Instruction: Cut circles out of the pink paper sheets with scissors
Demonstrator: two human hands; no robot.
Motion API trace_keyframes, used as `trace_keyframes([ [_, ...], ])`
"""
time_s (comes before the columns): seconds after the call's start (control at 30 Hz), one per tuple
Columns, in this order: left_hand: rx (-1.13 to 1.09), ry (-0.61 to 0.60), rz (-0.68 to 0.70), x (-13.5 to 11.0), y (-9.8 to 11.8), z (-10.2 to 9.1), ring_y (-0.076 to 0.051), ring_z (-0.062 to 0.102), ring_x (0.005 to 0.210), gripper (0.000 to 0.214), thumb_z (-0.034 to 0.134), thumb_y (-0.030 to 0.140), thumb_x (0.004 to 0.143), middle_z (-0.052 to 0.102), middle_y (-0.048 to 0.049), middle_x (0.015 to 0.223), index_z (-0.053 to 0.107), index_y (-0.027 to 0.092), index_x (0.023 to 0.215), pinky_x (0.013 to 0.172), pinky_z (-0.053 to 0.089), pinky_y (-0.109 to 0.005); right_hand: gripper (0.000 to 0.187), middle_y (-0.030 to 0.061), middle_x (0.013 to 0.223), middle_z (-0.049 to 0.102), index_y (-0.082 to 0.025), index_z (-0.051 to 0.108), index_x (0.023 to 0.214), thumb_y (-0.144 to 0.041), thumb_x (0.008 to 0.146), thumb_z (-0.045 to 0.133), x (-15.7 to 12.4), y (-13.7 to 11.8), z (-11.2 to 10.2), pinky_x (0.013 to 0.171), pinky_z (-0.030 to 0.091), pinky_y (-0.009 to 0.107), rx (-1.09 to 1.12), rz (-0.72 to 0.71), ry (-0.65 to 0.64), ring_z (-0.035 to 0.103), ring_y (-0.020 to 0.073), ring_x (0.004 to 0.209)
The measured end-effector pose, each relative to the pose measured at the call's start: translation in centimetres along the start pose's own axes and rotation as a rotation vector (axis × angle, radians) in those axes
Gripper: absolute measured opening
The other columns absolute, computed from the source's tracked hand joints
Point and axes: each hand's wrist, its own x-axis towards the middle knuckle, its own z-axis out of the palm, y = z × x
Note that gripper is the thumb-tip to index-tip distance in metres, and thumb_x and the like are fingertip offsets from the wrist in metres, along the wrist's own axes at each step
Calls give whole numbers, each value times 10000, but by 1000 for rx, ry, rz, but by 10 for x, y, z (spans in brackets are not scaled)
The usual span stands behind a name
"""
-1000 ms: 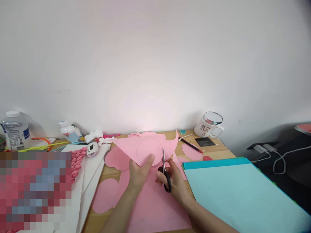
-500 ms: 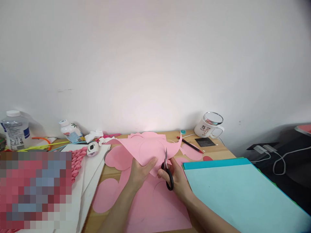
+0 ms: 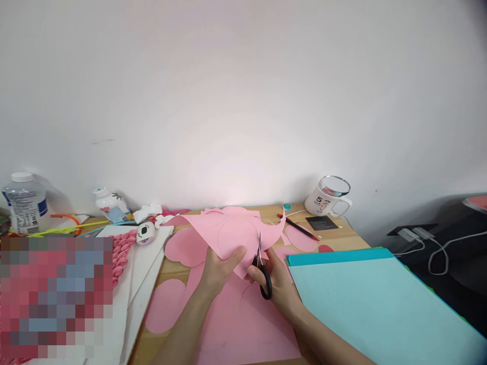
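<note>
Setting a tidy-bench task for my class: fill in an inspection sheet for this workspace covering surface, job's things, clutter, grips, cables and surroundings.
Surface: wooden tabletop, largely covered by paper.
Job's things: raised pink sheet with a drawn circle; scissors at it, blades pointing away from the person; larger pink sheet underneath.
Clutter: mug, red-and-black pencil, black card, blue paper stack; lower left pixelated, unreadable.
Grips: left hand holds the raised pink sheet; right hand holds the scissors.
Cables: white cable beyond the table's right edge.
Surroundings: pale wall behind.
</note>
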Motion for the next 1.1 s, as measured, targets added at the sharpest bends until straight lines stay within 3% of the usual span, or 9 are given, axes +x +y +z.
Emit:
trace_keyframes([
  [0.33, -23, -41, 30, 0, 1, -2, -183, 623, 568, 134, 677, 273, 662, 668, -26, 596, 658, 145, 695, 570, 520, -303, 478, -52, 616, 558, -216, 409, 1093, -371, 731, 679, 1, 3, -1, 534, 420, 257, 21, 3, -20, 499, 130, 541],
  [0.63, -36, -41, 32, 0, 5, -6, -206, 647, 772, 184, 716, 254, 644, 710, -52, 786, 679, 144, 786, 702, 524, -307, 416, -75, 548, 520, -203, 407, 1078, -348, 755, 624, 1, -2, 1, 518, 418, 252, 26, 14, -18, 494, 124, 517],
  [0.83, 8, -10, 13, 3, 0, -9, -210, 646, 777, 183, 723, 270, 649, 713, -60, 782, 684, 131, 761, 687, 520, -299, 431, -81, 541, 511, -206, 395, 1092, -349, 755, 624, 1, 1, 0, 511, 421, 250, 24, -7, -23, 495, 126, 506],
  [1.1, -18, 141, 178, 10, -13, -7, -201, 639, 779, 221, 763, 259, 604, 717, -59, 774, 688, 129, 766, 698, 509, -291, 350, -62, 621, 510, -230, 353, 779, -310, 719, 688, -2, 10, 0, 532, 377, 235, -60, -97, 116, 476, 112, 561],
])
